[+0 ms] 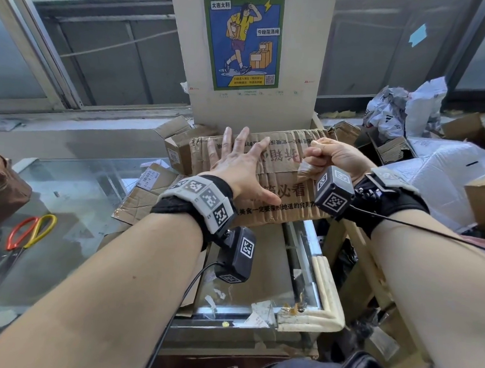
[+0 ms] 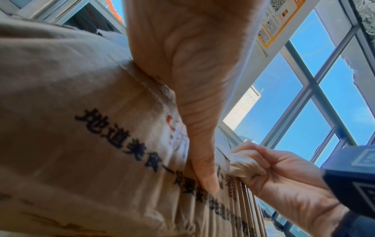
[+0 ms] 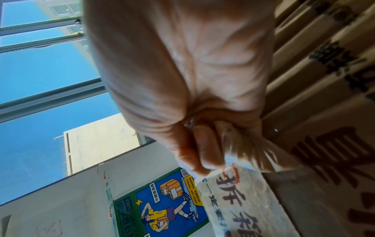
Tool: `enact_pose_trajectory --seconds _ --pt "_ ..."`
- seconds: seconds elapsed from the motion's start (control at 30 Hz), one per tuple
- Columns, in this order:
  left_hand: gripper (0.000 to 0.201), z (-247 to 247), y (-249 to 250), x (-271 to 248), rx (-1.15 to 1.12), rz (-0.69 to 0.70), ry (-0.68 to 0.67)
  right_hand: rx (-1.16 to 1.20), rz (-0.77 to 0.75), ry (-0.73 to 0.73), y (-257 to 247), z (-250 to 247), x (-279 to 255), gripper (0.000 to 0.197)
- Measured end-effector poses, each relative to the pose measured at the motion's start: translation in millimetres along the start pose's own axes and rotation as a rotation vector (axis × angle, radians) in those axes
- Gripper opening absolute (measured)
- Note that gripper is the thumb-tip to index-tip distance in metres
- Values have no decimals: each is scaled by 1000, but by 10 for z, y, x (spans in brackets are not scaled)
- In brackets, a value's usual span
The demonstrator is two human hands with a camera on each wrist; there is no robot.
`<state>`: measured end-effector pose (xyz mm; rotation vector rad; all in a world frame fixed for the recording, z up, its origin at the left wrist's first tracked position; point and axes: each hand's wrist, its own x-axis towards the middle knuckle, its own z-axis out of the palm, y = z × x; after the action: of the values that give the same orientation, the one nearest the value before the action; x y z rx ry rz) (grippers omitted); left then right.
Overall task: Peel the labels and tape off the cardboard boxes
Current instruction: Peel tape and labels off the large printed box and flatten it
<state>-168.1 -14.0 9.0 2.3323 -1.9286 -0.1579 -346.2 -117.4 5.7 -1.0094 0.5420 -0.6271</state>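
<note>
Flattened cardboard box point(image 1: 267, 180), creased & ribbed w/ red and dark printed characters, lies at the far edge of the glass counter point(image 1: 69, 187). Left hand point(image 1: 237, 166) is spread flat, fingers straight, pressing on it. Right hand point(image 1: 334, 157) is fisted round a bunched strip of clear tape point(image 2: 243, 165) lifting off the box face.

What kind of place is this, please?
Probably a parcel pickup or sorting point: a delivery poster on the pillar, a heap of courier bags, and labelled cardboard boxes piled by the window.
</note>
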Motion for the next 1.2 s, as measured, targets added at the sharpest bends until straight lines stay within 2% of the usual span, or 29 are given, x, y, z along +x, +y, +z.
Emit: enact_pose_trajectory --seconds 0.07,0.2,0.27,0.33,0.4,0.47,0.57,0.7,0.73,0.8,0.9,1.0,1.07,1.2 --pt "127 -13 5 -8 12 -13 -9 60 -13 8 22 3 -21 35" --pt "138 -37 137 -33 126 -93 -48 108 -71 124 81 111 -20 32" --pt "145 -73 270 -20 198 -143 -40 95 -101 175 104 166 -13 23" --pt "149 -94 374 17 238 -134 -15 31 -162 189 90 191 -36 6" --pt "147 -76 412 54 239 -38 -17 -32 -209 194 65 196 -88 26" --pt "145 -66 405 75 219 20 -55 -121 -275 203 37 227 -140 35" --pt "144 -98 430 105 206 -3 -100 -530 -369 302 12 226 -195 32" --pt "145 -133 471 106 209 -18 -126 -1452 -495 437 -11 236 -263 18" --pt "145 -133 470 105 206 -22 -131 -1665 -496 463 -18 256 -284 19" --pt "146 -135 468 100 195 -25 -134 -1949 -470 453 -39 311 -333 34" --pt "145 -137 448 94 175 -28 -126 -2130 -290 395 -39 385 -354 63" --pt "145 -120 444 77 172 -28 -126 -2150 -112 352 -23 394 -330 78" --pt "144 -107 437 63 171 -25 -120 -2144 -109 300 -31 401 -320 70" --pt "143 -80 413 48 151 -15 -98 -2077 -141 167 -71 401 -305 30"
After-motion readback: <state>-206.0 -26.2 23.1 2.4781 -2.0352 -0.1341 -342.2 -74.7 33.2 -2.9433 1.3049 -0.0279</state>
